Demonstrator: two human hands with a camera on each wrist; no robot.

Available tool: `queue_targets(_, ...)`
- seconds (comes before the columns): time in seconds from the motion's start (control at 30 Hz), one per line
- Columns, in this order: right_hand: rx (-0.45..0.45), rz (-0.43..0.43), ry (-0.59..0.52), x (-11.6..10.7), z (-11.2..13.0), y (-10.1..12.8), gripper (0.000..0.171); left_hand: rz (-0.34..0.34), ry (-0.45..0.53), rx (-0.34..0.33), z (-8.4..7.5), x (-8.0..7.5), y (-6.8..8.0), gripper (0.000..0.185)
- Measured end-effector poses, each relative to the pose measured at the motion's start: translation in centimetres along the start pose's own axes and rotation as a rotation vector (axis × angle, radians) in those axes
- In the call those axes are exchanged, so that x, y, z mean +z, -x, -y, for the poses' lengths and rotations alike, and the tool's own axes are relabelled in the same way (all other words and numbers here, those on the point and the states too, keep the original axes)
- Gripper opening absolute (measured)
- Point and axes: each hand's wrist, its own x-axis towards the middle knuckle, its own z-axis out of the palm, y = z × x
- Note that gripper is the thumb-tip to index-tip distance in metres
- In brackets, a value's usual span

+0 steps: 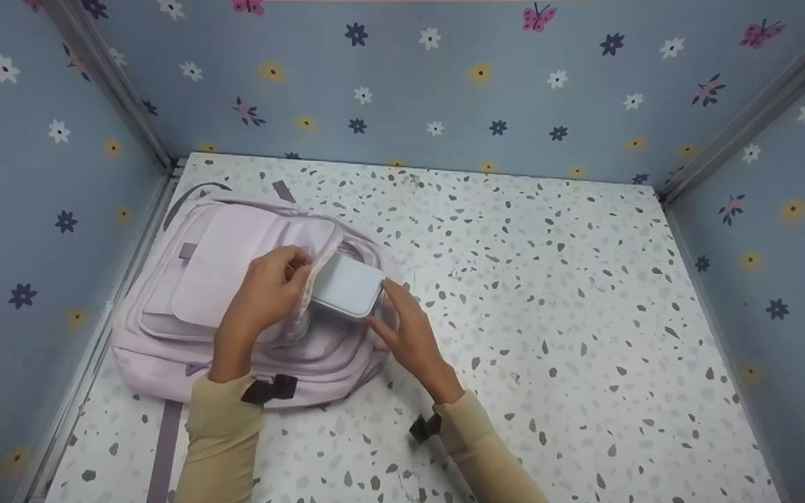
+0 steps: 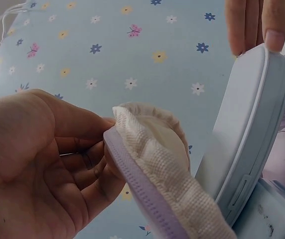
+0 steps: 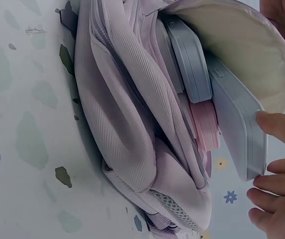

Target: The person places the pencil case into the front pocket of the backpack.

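Note:
A pale lilac backpack [image 1: 217, 258] lies on the table with its front pocket unzipped. My left hand [image 1: 266, 286] pinches the zippered edge [image 2: 155, 199] of that pocket and holds it away from the bag. My right hand [image 1: 409, 332] grips the outer end of a light blue, flat case [image 1: 350, 286] with rounded corners, thumb on one face and fingers on the other. The case sticks partly out of the pocket mouth; its inner end is hidden in the head view. Inside, the right wrist view shows another light blue case [image 3: 190, 59] and a pink case [image 3: 206, 124] beside it.
The speckled white table [image 1: 549, 314] extends right of the backpack. Blue flowered panels [image 1: 416, 91] with metal corner posts [image 1: 758, 105] enclose the left, back and right. A purple strap [image 1: 165, 447] runs from the bag toward the front edge.

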Motion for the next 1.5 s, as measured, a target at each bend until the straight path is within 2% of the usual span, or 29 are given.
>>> queue_targets(0.17,-0.018,-0.044,-0.031,0.0,-0.2,0.7,0.051,0.001,0.001,-0.003,0.0,-0.1,0.0,0.016)
queue_targets(0.43,-0.066,0.027,-0.052,0.2,-0.3,1.8,0.053,-0.015,0.006,-0.001,-0.1,-0.2,0.1,0.017)
queue_targets(0.7,-0.087,0.081,-0.041,0.2,-0.3,2.0,0.055,-0.057,0.013,0.014,-0.2,-0.2,0.1,0.017)
queue_targets(0.9,-0.090,0.111,-0.017,0.4,-0.1,1.6,0.057,-0.063,0.010,0.016,-0.4,-0.3,0.1,0.016)
queue_targets(1.07,-0.084,0.169,0.004,1.0,0.3,1.0,0.061,-0.058,-0.002,0.010,-0.6,-0.4,0.1,0.016)
queue_targets(1.5,-0.095,0.239,0.066,3.5,2.8,-1.7,0.063,-0.093,0.008,0.037,-1.1,-0.3,0.1,0.015)
